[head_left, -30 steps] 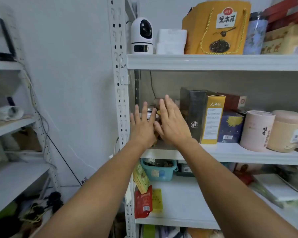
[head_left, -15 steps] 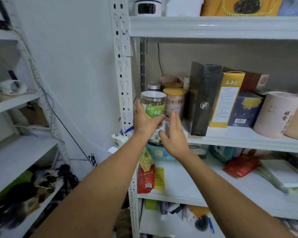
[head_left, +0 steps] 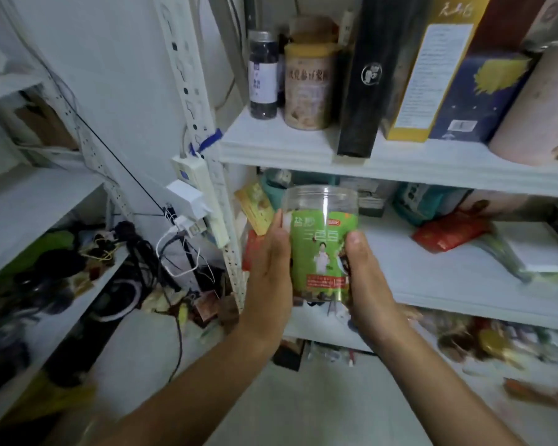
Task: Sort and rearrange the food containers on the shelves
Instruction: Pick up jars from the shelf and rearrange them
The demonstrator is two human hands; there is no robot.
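Note:
A clear plastic jar with a green label (head_left: 321, 249) is held upright in front of the lower shelf (head_left: 464, 304). My left hand (head_left: 269, 268) grips its left side and my right hand (head_left: 366, 278) grips its right side, thumb on the label. On the upper shelf (head_left: 287, 149) stand a dark jar with a silver lid (head_left: 263, 75), a tan tin (head_left: 308, 88), a tall black box (head_left: 364, 75), a yellow box (head_left: 429, 66), a blue box (head_left: 477, 98) and a pink round tin (head_left: 535, 104).
The white shelf post (head_left: 190, 91) carries a power strip (head_left: 207, 194) with chargers and cables. A red packet (head_left: 445, 233) and a white flat box (head_left: 538, 249) lie on the lower shelf. A second rack (head_left: 29, 201) with tangled cables stands at left.
The green-label jar has come off the upper shelf and down to lower-shelf height. My right hand has joined my left in holding it. The camera has tilted down.

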